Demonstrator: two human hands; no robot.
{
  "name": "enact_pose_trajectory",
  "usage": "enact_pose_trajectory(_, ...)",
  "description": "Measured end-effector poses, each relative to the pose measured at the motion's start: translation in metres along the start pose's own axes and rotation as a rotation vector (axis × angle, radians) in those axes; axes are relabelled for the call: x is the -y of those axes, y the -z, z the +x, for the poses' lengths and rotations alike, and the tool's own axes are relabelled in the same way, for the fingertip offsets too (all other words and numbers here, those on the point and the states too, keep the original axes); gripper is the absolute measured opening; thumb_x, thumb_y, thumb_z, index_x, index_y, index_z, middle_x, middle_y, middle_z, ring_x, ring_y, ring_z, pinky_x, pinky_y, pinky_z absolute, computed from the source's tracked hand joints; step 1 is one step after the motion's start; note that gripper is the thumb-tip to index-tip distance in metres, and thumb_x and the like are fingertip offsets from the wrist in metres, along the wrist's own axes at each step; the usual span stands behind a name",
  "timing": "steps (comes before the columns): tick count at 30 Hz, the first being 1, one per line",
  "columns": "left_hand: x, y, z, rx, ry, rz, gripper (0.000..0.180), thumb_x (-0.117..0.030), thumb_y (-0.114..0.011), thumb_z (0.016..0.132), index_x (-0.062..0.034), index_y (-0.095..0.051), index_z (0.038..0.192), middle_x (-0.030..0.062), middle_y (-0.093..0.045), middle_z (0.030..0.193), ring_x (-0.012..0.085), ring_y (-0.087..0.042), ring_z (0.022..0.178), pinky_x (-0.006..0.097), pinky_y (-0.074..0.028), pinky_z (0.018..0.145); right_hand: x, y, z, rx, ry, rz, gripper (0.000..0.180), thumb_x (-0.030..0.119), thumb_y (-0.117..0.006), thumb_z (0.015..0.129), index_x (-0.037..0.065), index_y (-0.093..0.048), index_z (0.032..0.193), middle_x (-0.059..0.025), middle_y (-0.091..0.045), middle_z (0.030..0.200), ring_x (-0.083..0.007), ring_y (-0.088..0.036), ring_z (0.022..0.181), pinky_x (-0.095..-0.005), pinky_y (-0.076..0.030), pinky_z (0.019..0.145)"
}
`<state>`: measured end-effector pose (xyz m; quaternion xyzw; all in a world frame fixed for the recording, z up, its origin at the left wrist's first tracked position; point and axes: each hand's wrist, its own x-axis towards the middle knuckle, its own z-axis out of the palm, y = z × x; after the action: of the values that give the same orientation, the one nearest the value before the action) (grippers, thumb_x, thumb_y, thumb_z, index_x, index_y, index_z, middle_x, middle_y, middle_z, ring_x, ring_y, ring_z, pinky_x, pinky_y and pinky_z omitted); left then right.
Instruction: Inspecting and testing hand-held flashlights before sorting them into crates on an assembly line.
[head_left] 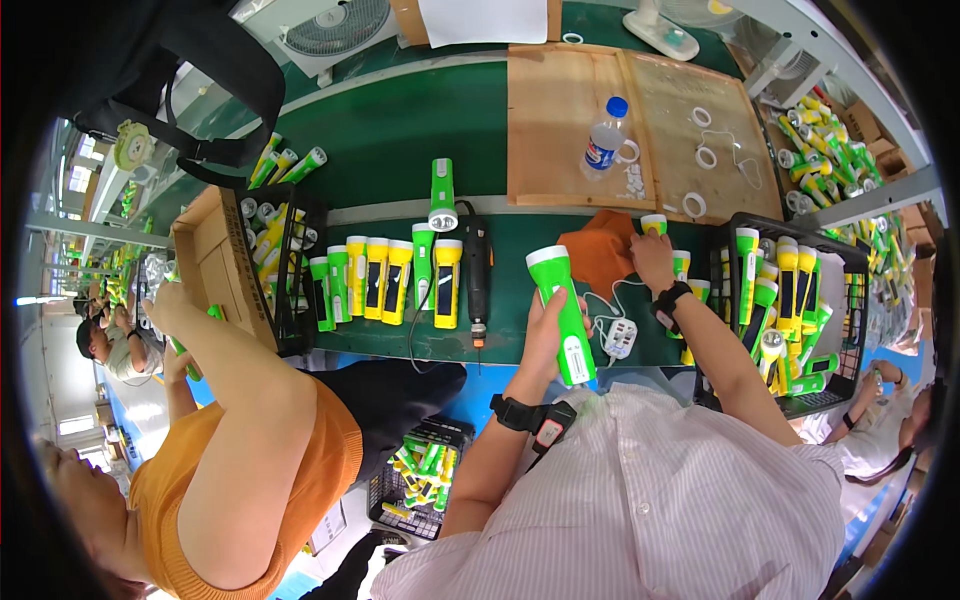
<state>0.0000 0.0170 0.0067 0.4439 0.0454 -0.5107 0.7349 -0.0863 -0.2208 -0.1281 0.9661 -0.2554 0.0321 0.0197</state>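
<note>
My left hand (543,335) is closed around a green flashlight (562,318) with a white head. It is held above the bench's near edge, head end up and away from me. Farther off to the right, my right hand (654,262) is closed on a yellow flashlight (655,226); the hand hides most of its body. An orange cloth (597,248) lies just left of that hand. Below it, a white multi-port USB charger (620,338) with cables rests near the edge. Beside my right wrist stand more flashlights (681,265), partly covered by the arm.
Several green and yellow flashlights (398,275) stand in a row at left, beside a power screwdriver (479,270). Black crates (850,300) of flashlights flank the bench. A water bottle (605,140) stands on a wooden board (560,110). A co-worker in orange (330,440) sits close on the left.
</note>
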Motion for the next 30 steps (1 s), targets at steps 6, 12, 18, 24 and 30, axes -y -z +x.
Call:
enact_pose_trajectory(6, -0.001, 0.007, -0.003, 0.015, -0.037, -0.026, 0.029, -0.031, -0.047, 0.092, -0.0098, -0.040, 0.110, 0.0081, -0.054, 0.088, 0.0170, -0.056, 0.067, 0.033, -0.051, 0.059, 0.001, 0.007, 0.005, -0.025, -0.035, 0.173, 0.011, 0.009, -0.053, 0.080, 0.004, -0.055, 0.089, -0.0110, -0.062, 0.080, -0.0255, -0.059, 0.079, -0.0365, -0.045, 0.068)
enact_pose_trajectory(12, 0.000, 0.008, 0.006, 0.133, -0.021, -0.101, 0.058, -0.014, -0.048, 0.087, -0.0120, -0.023, 0.139, 0.0133, -0.050, 0.115, 0.0170, -0.053, 0.093, 0.030, -0.050, 0.072, 0.031, 0.116, -0.011, 0.036, -0.133, 1.489, 0.013, 0.011, -0.046, 0.092, 0.002, -0.047, 0.102, -0.0039, -0.054, 0.077, -0.0096, -0.052, 0.070, -0.0226, -0.044, 0.064)
enact_pose_trajectory(18, 0.000, -0.012, 0.003, 0.152, -0.033, 0.119, 0.075, -0.006, -0.055, 0.085, -0.0219, -0.010, 0.143, 0.0102, -0.052, 0.102, 0.0154, -0.056, 0.080, 0.027, -0.049, 0.064, 0.063, 0.190, -0.029, -0.163, 0.270, 0.939, 0.008, 0.008, -0.060, 0.082, 0.004, -0.063, 0.088, -0.0101, -0.062, 0.082, -0.0239, -0.061, 0.075, -0.0310, -0.048, 0.065)
enact_pose_trajectory(24, -0.005, -0.026, -0.001, 0.187, -0.075, 0.273, 0.080, -0.003, -0.057, 0.082, -0.0201, -0.009, 0.143, 0.0095, -0.051, 0.105, 0.0143, -0.055, 0.076, 0.027, -0.049, 0.064, 0.062, 0.196, -0.033, -0.222, 0.282, 0.708, 0.015, 0.006, -0.059, 0.075, 0.005, -0.063, 0.090, -0.0106, -0.062, 0.083, -0.0280, -0.061, 0.076, -0.0347, -0.048, 0.065)
enact_pose_trajectory(30, 0.006, -0.022, 0.001, 0.176, -0.180, 0.427, 0.083, -0.003, -0.059, 0.080, -0.0144, -0.008, 0.144, 0.0116, -0.049, 0.114, 0.0193, -0.056, 0.087, 0.030, -0.049, 0.074, 0.057, 0.209, -0.038, -0.129, 0.406, 0.424, 0.020, 0.004, -0.057, 0.069, 0.005, -0.061, 0.089, -0.0085, -0.059, 0.080, -0.0258, -0.061, 0.074, -0.0338, -0.049, 0.064)
